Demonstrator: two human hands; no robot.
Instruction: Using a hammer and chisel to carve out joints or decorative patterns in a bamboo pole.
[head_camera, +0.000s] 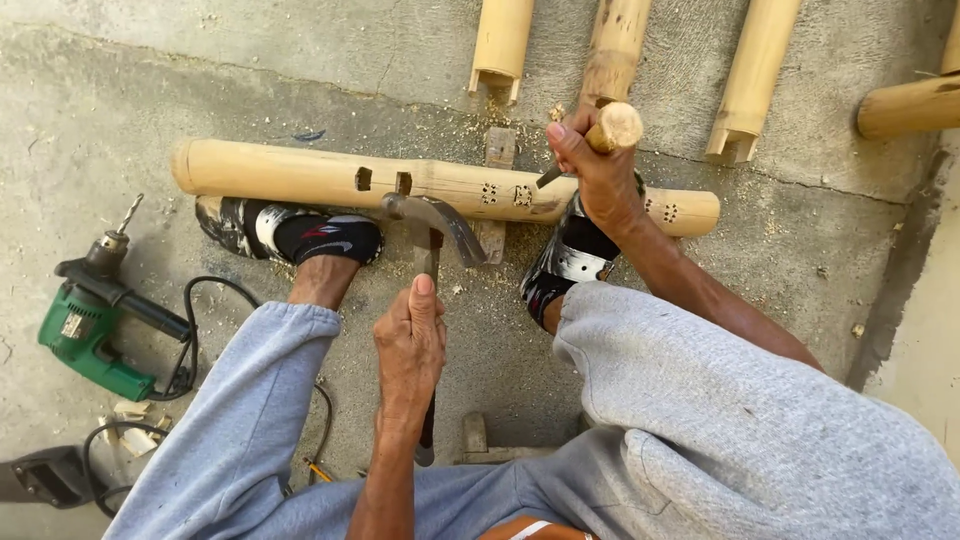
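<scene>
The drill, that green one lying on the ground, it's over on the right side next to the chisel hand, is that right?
Not quite. The green drill does lie on the ground, but on the left side, beyond the left foot, far from the hand holding the chisel. The head view shows it.

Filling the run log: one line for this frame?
left hand: grips hammer | right hand: holds chisel on bamboo pole | drill: on floor

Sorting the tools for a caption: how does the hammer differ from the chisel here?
The hammer has a dark metal claw head and a dark handle; the chisel has a pale round wooden handle and a thin metal blade. The hammer sits in the left hand, its head just short of the bamboo pole; the chisel, in the right hand, has its blade tip on that pole. Each is gripped by one hand.
</scene>
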